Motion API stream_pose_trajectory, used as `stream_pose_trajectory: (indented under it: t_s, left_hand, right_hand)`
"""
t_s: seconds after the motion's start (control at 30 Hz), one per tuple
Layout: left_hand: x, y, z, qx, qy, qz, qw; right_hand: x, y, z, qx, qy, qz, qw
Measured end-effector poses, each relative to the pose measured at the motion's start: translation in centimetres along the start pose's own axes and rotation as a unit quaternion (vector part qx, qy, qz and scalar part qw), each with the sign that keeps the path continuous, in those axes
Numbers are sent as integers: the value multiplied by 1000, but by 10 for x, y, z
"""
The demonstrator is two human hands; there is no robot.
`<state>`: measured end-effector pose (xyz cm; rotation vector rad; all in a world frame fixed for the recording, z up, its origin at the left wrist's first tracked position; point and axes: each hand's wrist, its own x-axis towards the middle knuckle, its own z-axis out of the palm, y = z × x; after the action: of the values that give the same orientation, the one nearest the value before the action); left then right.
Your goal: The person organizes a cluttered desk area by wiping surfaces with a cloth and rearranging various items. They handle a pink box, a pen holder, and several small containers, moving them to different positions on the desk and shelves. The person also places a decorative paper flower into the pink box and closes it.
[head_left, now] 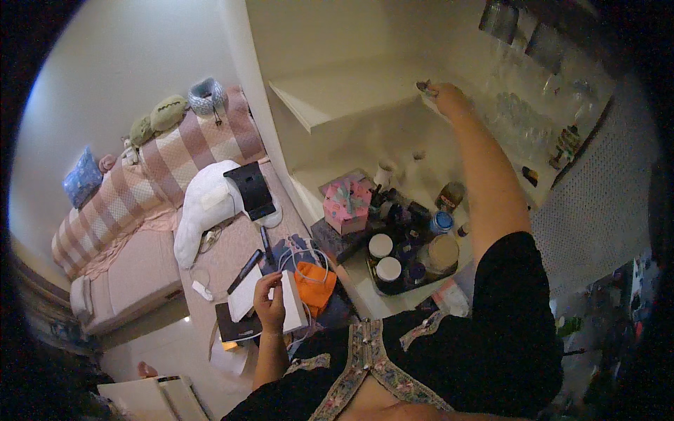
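Observation:
My right hand [450,101] reaches out to the edge of a white shelf [358,94], its fingers closed on a small dark item [425,87] that is too blurred to name. My left hand [270,301] is raised over a white box [293,300], thumb and fingertips close together; I cannot tell whether something thin is between them. Near it lie a white cable [284,258], an orange cloth or pouch [316,284] and a black stick-like object [245,271].
Below the shelf, a pink gift box [347,205] stands beside a dark tray [416,287] crowded with jars, among them a blue-lidded jar [442,222]. On the left, a sofa [131,279] holds a white pillow [195,221] with a black stand [253,192] on it.

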<state>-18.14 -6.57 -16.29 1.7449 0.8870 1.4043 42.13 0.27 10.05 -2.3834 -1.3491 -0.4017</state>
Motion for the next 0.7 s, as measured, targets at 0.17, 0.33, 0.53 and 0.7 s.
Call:
stream_pose_trajectory:
  t_s: [0.17, 0.33, 0.53, 0.7]
  left_hand:
    - [-3, -9, 1, -10, 1, -16, 1000]
    - [10, 0, 26, -23, -83, 3, 996]
    - [7, -6, 60, -87, -179, -70, 977]
    - [-10, -15, 111, -99, -334, -239, 906]
  right_hand:
    - [-37, -16, -18, -60, 25, -1, 998]
    - [-108, -19, -45, 50, 50, -84, 994]
    - [-293, -30, -99, 354, -30, -32, 934]
    - [-443, 37, -52, 468, -118, 34, 875]
